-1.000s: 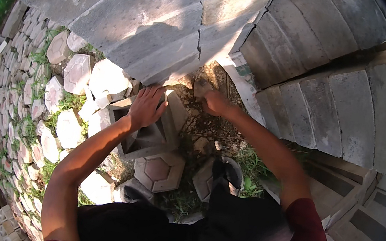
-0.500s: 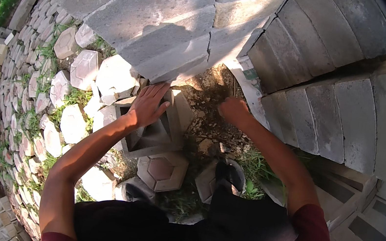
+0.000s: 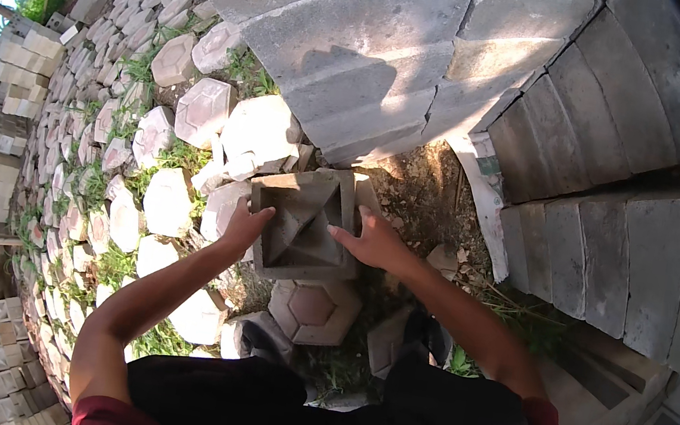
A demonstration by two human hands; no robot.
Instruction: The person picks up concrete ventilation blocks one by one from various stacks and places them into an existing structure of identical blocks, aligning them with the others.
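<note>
A square grey concrete vent block [image 3: 297, 271], with slanting inner faces inside its raised frame, is between my hands in front of me. My left hand [image 3: 247, 225] clasps its left side, thumb over the rim. On the opposite side, my right hand [image 3: 377, 242] grips the frame with its thumb pointing inward. The outer fingers of both hands are partly hidden by the block. Whether it is lifted or still resting on something, I cannot tell. Just below its near edge lies a hexagonal paving stone [image 3: 314, 309].
Large grey concrete blocks [image 3: 365, 33] are stacked ahead, with another stack [image 3: 594, 257] at the right. Hexagonal pavers [image 3: 170, 202] with grass between them spread to the left. Bare soil [image 3: 418, 184] and a white sack [image 3: 480, 202] lie ahead right. My feet [image 3: 427, 336] are close below.
My right hand has come left from the soil onto the block's right side. My left hand has shifted from its far edge to its left side. The view has turned.
</note>
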